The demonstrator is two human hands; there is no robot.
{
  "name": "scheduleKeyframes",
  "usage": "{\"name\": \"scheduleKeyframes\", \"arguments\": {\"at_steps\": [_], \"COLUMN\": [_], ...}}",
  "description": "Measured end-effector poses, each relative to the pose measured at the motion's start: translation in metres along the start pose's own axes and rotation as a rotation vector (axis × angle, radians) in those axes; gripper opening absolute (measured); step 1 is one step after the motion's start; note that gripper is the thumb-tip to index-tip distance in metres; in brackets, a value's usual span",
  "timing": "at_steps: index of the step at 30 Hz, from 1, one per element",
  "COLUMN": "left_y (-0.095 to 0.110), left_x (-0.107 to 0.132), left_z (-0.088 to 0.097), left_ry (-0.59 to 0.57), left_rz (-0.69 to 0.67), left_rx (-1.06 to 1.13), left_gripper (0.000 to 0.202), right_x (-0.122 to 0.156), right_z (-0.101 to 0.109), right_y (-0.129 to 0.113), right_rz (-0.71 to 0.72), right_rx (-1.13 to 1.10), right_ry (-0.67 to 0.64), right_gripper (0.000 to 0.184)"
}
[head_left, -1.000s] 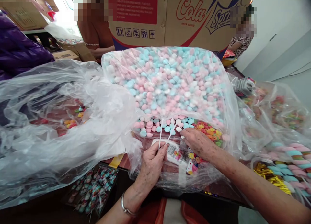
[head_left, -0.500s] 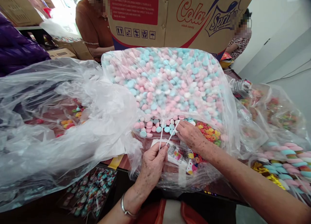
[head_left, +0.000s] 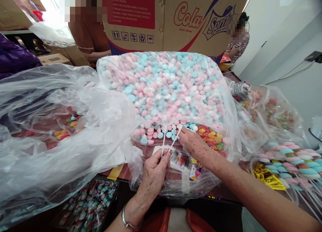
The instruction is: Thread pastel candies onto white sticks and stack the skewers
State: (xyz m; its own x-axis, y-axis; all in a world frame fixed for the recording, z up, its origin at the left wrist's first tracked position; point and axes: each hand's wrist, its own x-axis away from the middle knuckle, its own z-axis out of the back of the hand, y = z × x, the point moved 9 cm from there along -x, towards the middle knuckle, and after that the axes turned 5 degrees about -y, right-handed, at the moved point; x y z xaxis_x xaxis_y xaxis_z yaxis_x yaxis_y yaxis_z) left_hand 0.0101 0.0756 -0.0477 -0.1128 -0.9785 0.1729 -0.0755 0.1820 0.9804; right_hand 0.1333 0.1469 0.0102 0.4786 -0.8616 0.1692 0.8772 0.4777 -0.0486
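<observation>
My left hand point(head_left: 154, 170) pinches the lower ends of two thin white sticks point(head_left: 174, 139) between thumb and fingers. The sticks spread apart toward the top. At the upper end of the right-hand stick, my right hand point(head_left: 193, 143) is closed on a small white marshmallow point(head_left: 179, 126), partly hidden by the fingertips. Just beyond both hands lie loose pink, blue and white marshmallows point(head_left: 151, 133) at the mouth of a large clear bag point(head_left: 163, 81) full of them. Gummy rings point(head_left: 210, 137) in several colours lie right of my right hand. Beneath the hands is a printed packet point(head_left: 179, 160).
A large cardboard carton point(head_left: 161, 20) stands behind the bag. Crumpled clear plastic point(head_left: 100, 121) covers the left. Finished marshmallow sticks point(head_left: 297, 161) and gold ties point(head_left: 269, 178) lie at right. Wrapped candies point(head_left: 93, 198) sit lower left. Two people are behind.
The whole view has shifted slightly left, showing more of the right side. Both hands keep nearly the same hold on the sticks and the small white marshmallow.
</observation>
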Motion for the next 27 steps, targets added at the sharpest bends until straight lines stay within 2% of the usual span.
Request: {"name": "scheduleKeyframes", "arguments": {"at_steps": [4, 9, 11, 14, 16, 18, 21, 27], "left_y": [0.001, 0.002, 0.001, 0.000, 0.002, 0.007, 0.016, 0.022], "left_x": [-0.001, -0.002, -0.002, -0.002, -0.003, -0.003, -0.002, -0.002], "left_z": [0.001, 0.000, 0.001, 0.001, -0.002, -0.005, -0.010, -0.013], "left_ry": [0.011, 0.011, 0.018, 0.012, -0.010, -0.031, -0.054, -0.053], "left_rz": [-0.003, -0.007, -0.007, -0.003, -0.003, -0.022, -0.057, -0.085], "left_rx": [-0.007, -0.012, -0.017, -0.064, -0.113, -0.161, -0.215, -0.276], "left_gripper": [0.028, 0.028, 0.030, 0.031, 0.031, 0.030, 0.027, 0.026], "right_x": [0.004, -0.003, -0.001, 0.014, 0.025, 0.035, 0.044, 0.045], "right_z": [-0.003, -0.006, -0.002, -0.003, -0.010, -0.017, -0.023, -0.024], "right_y": [0.000, 0.007, 0.024, 0.056, 0.069, 0.074, 0.077, 0.077], "right_rz": [0.002, -0.010, -0.107, -0.268, -0.320, -0.357, -0.403, -0.388], "right_rx": [-0.022, -0.150, -0.368, -0.985, -1.448, -1.777, -1.978, -2.023], "right_ry": [0.005, 0.097, 0.174, 0.304, 0.378, 0.444, 0.518, 0.574], "right_gripper": [0.030, 0.028, 0.022, 0.007, 0.017, 0.027, 0.031, 0.027]}}
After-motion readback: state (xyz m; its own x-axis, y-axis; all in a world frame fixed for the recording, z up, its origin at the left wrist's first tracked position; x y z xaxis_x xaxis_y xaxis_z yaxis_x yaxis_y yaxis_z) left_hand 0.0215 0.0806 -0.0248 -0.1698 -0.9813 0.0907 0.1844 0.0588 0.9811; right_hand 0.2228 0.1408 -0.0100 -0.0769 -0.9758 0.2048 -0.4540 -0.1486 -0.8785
